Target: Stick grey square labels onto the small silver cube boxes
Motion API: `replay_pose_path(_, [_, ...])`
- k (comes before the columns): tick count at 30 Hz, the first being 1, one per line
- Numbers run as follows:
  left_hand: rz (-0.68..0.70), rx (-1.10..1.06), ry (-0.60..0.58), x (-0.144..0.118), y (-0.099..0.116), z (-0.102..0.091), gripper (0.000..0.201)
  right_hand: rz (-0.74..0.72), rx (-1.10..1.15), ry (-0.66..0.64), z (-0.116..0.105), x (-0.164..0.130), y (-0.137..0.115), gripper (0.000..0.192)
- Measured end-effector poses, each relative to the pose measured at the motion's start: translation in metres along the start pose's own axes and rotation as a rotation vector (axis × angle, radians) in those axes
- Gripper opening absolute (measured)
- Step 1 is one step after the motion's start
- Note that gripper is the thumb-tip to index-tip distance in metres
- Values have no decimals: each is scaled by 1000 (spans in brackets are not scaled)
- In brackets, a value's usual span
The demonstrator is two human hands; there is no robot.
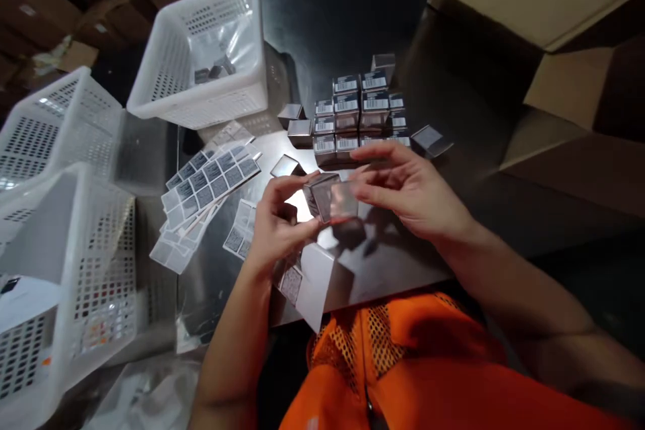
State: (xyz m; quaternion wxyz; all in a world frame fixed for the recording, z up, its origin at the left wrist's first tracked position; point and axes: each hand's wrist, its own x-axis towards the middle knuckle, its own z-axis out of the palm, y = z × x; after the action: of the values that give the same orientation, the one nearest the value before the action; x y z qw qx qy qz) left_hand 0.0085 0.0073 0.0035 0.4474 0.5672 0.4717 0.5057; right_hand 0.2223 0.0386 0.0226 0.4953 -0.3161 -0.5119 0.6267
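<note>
Our left hand (275, 225) pinches a small box (321, 196), just near-side of the block of barcoded boxes (347, 103). Our right hand (416, 191) has fingertips at a pale square piece (344, 201); we cannot tell whether it grips. The table's (322, 27) near edge runs before us; its dark surface stretches beyond the block, an open carton (569, 168) to the block's right.

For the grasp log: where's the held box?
Mid-frame in the head view: the box is in the left hand, with the right hand close on its right, just below the barcoded boxes in the picture.
</note>
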Motion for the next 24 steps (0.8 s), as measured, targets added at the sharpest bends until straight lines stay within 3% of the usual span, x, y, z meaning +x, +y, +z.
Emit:
replay_pose_path(3, [23,-23,-60,-2,1,2,51,153,9,-42,-3,-1,-7,62])
replay_pose_path(6, [50,-2,-86,-2,-1,2,51,192,9,-35,-3,-3,-9,69])
replay_pose_path(13, [55,-13,-122,-3,-2,0,48,229,-45,-43,-3,-3,-10,67])
replay_pose_path(24, [-18,72,-70,-4,1,2,50,181,-67,-43,-5,-2,-5,59])
